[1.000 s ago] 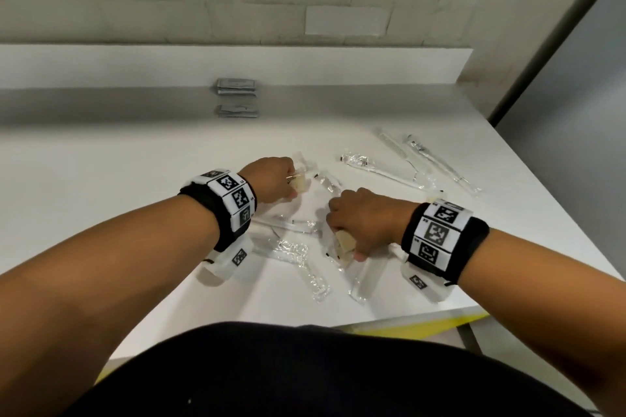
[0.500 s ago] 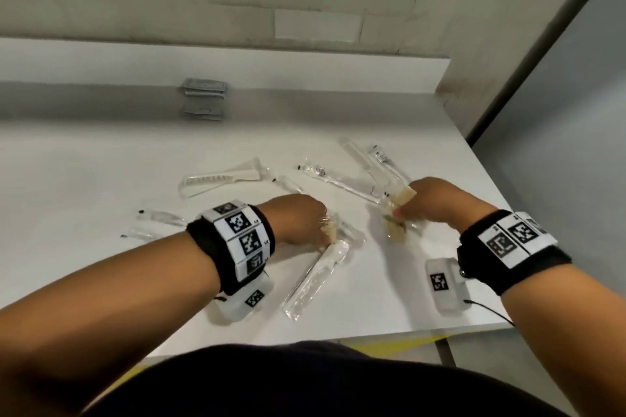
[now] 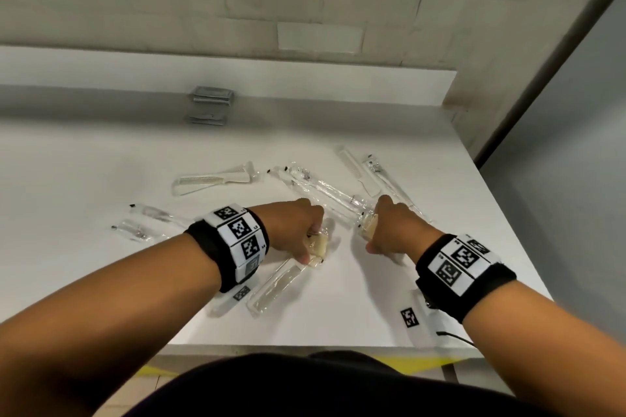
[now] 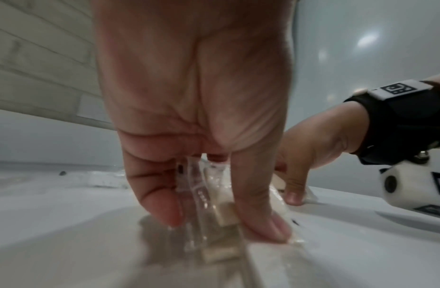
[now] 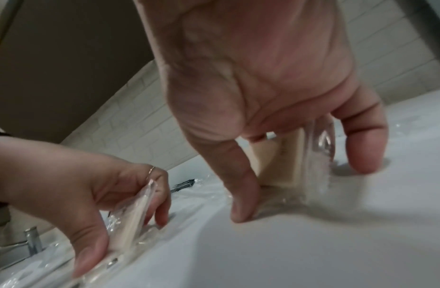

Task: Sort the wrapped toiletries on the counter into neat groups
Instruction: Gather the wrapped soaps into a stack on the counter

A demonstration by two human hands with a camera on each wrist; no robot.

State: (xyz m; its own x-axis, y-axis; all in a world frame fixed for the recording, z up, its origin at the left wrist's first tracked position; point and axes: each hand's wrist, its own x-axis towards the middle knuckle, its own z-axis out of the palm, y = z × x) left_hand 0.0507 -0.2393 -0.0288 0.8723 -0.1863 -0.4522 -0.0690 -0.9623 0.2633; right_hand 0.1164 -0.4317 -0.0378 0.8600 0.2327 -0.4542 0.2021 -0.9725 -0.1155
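Head view: a person bends over a white worktop (image 3: pixel 389 308) strewn with clear-wrapped toiletries, both hands down among them. The left hand (image 3: pixel 291 230) pinches a wrapped beige soap bar (image 3: pixel 318 245) between thumb and fingers and stands it on edge on the worktop, just above the upper end of a long clear packet (image 3: pixel 274 288). The right hand (image 3: pixel 396 230), a little to the right and apart from the left, grips a second wrapped soap bar (image 3: pixel 369 227) in the same way; the right wrist view shows that bar (image 5: pixel 285 161) upright between thumb and fingers, its lower edge touching the surface. Beyond the hands lie a wrapped comb (image 3: pixel 213 179), a wrapped toothbrush (image 3: pixel 321 189) and, further right, another comb (image 3: pixel 355 169) beside a second long packet (image 3: pixel 389 183). Two small clear packets (image 3: pixel 142 223) lie to the left. Flat grey sachets (image 3: pixel 211 95) are stacked on the white ledge at the back; what looks like their reflection shows on the glossy top just below.
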